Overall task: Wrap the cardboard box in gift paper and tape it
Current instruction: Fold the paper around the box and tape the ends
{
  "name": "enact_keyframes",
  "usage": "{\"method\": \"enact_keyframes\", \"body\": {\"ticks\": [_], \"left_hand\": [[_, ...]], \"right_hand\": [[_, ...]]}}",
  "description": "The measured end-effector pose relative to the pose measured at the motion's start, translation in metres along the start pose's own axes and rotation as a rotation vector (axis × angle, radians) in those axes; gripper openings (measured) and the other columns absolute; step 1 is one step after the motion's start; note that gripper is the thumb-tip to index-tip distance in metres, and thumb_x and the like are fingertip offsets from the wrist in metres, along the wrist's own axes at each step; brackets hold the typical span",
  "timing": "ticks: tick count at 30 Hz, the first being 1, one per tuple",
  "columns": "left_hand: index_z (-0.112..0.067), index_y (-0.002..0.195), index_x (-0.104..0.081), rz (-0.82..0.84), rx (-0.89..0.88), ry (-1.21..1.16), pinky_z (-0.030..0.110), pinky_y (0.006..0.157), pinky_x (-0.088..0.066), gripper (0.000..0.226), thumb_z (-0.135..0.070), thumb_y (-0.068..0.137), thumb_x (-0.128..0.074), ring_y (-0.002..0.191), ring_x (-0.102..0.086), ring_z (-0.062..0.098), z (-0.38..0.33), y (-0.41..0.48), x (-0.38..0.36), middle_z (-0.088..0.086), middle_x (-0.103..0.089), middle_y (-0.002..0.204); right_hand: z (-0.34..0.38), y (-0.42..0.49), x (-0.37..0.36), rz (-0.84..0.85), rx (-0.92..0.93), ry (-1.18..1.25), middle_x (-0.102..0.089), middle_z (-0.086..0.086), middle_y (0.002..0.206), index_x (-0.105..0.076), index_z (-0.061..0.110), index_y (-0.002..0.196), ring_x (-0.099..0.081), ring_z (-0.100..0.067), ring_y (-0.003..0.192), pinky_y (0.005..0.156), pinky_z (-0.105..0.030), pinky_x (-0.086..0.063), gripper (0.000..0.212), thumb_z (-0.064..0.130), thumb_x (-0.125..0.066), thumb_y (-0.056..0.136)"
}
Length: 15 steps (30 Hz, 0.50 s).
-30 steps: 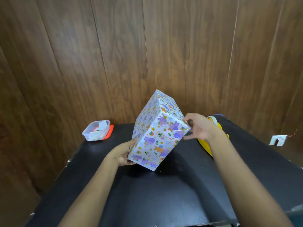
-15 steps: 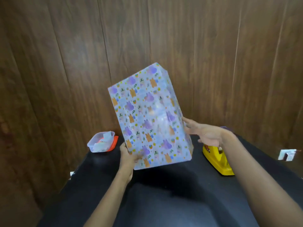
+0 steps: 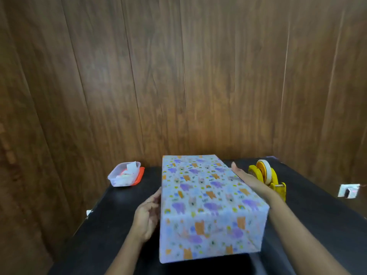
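Half a second ago the gift-wrapped box (image 3: 208,199) stood tilted up on end in front of the wall; now it lies lengthwise, long side running away from me, printed top face up. It sits at the middle of the black table (image 3: 111,225); whether it rests on it or hangs just above, I cannot tell.

My left hand (image 3: 148,213) lies flat against its left face, fingers stretched, not curled round anything. My right hand (image 3: 246,178) presses along the top right edge, fingers straight.

The yellow tape dispenser (image 3: 276,187) is just behind my right wrist, partly hidden by it. A clear plastic container (image 3: 123,175) of paper scraps is at the far left, well apart from the box, on an orange lid (image 3: 140,174). A wood-panelled wall (image 3: 178,76) rises behind, with a white fitting (image 3: 348,190) at the right.
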State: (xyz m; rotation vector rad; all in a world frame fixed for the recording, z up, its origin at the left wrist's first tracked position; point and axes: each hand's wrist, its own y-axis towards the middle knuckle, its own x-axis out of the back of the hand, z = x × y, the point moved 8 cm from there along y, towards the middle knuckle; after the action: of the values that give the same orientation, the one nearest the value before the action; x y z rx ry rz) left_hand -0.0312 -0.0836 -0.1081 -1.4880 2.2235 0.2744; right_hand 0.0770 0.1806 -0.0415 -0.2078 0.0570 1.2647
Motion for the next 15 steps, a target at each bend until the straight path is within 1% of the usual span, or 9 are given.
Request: {"method": "enact_keyframes", "body": {"ticks": [1,3,4,6,7,8,10,12,15], "left_hand": [[-0.003,0.112,-0.061,0.053,0.026,-0.096,0.033,0.082,-0.055,0.032,-0.004,0.088,-0.040,0.093,-0.067,0.021,0.003,0.001,-0.009,0.023,-0.060,0.123],[-0.006,0.114,-0.063,0.090,0.085,-0.133,0.041,0.090,-0.051,0.032,-0.016,0.091,-0.042,0.100,-0.064,0.028,0.008,0.000,-0.026,0.020,-0.057,0.127],[-0.005,0.113,-0.063,0.039,0.105,-0.108,0.043,0.088,-0.051,0.034,-0.022,0.093,-0.042,0.099,-0.064,0.030,0.008,0.006,-0.027,0.020,-0.060,0.123],[-0.005,0.112,-0.064,0.041,0.161,-0.052,0.041,0.077,-0.055,0.036,-0.030,0.096,-0.043,0.090,-0.069,0.030,0.013,0.006,-0.040,0.018,-0.069,0.108],[-0.005,0.107,-0.065,0.053,0.167,-0.010,0.037,0.068,-0.057,0.036,-0.032,0.096,-0.045,0.082,-0.071,0.027,0.011,0.006,-0.047,0.016,-0.072,0.097],[-0.005,0.100,-0.067,0.059,0.160,0.057,0.033,0.059,-0.058,0.035,-0.034,0.097,-0.046,0.074,-0.071,0.025,0.012,0.005,-0.050,0.014,-0.073,0.087],[-0.008,0.096,-0.067,0.036,0.142,0.126,0.029,0.052,-0.056,0.038,-0.038,0.097,-0.044,0.069,-0.071,0.022,0.010,0.003,-0.051,0.011,-0.073,0.081],[-0.009,0.105,-0.066,0.035,0.130,0.099,0.034,0.064,-0.056,0.040,-0.041,0.096,-0.044,0.080,-0.071,0.024,0.013,0.002,-0.048,0.012,-0.073,0.092],[-0.010,0.115,-0.063,0.111,0.176,0.001,0.040,0.079,-0.053,0.035,-0.035,0.094,-0.049,0.096,-0.068,0.029,0.021,-0.005,-0.055,0.015,-0.070,0.107]], "right_hand": [[0.001,0.000,-0.002,0.043,0.035,-0.049,-0.058,0.007,0.120,-0.055,0.020,0.111,-0.057,-0.009,0.102,0.080,-0.025,-0.052,0.027,0.040,-0.046,0.095],[0.010,0.001,-0.008,0.115,0.105,-0.030,-0.062,0.000,0.107,-0.056,0.020,0.103,-0.062,-0.016,0.092,0.083,-0.036,-0.050,0.012,0.028,-0.049,0.096],[0.013,0.001,-0.012,0.136,0.121,-0.075,-0.063,-0.004,0.112,-0.056,0.019,0.111,-0.063,-0.023,0.097,0.088,-0.043,-0.049,0.025,0.034,-0.059,0.091],[-0.001,0.017,0.008,0.099,0.084,-0.164,-0.058,-0.011,0.130,-0.048,0.016,0.133,-0.059,-0.032,0.114,0.097,-0.053,-0.045,0.081,0.048,-0.080,0.066],[-0.010,0.031,0.020,0.093,0.084,-0.179,-0.053,-0.012,0.136,-0.043,0.014,0.138,-0.056,-0.033,0.120,0.099,-0.054,-0.044,0.093,0.050,-0.082,0.061],[-0.016,0.032,0.020,0.111,0.056,-0.166,-0.049,-0.011,0.140,-0.039,0.013,0.140,-0.052,-0.031,0.124,0.101,-0.053,-0.043,0.089,0.048,-0.078,0.068],[-0.016,0.012,0.013,0.063,-0.017,-0.220,-0.050,-0.009,0.138,-0.040,0.010,0.139,-0.053,-0.026,0.122,0.098,-0.046,-0.046,0.061,0.037,-0.060,0.088],[-0.024,0.001,0.017,0.037,-0.118,-0.273,-0.061,-0.009,0.126,-0.054,0.008,0.128,-0.061,-0.024,0.110,0.095,-0.040,-0.049,0.044,0.033,-0.055,0.093],[-0.042,-0.015,0.025,0.044,-0.210,-0.155,-0.070,-0.013,0.110,-0.067,0.008,0.107,-0.069,-0.027,0.095,0.085,-0.041,-0.055,0.025,0.025,-0.058,0.092]]}}
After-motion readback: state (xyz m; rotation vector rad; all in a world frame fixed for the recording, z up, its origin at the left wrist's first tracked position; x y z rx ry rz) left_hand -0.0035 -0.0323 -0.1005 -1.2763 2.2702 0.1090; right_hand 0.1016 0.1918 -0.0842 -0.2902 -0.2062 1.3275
